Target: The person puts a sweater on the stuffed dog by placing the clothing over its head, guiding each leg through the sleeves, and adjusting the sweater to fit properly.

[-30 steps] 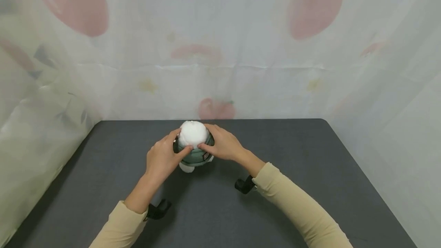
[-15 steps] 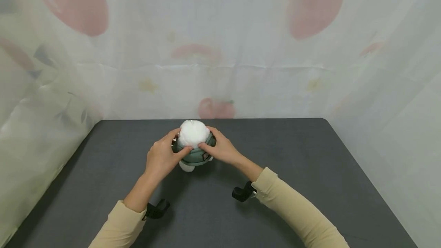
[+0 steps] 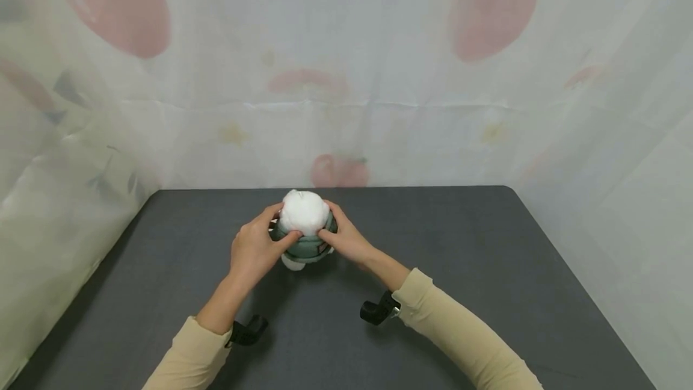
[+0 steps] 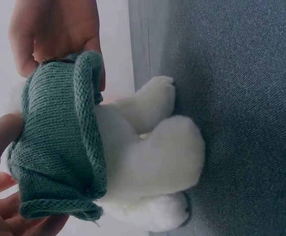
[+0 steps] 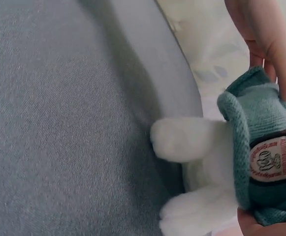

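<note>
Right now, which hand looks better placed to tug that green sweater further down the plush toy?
Probably neither alone: left hand and right hand both grip the green sweater from opposite sides.

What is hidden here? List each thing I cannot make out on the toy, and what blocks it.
- Soft toy: its face is unseen, since the head view shows only the back of its white head.
- Green sweater: its front is covered by the left hand and right hand.
- Sweater label: the print is too small and blurred in the right wrist view.
- Toy's head: cut off by the frame edge in both wrist views.
</note>
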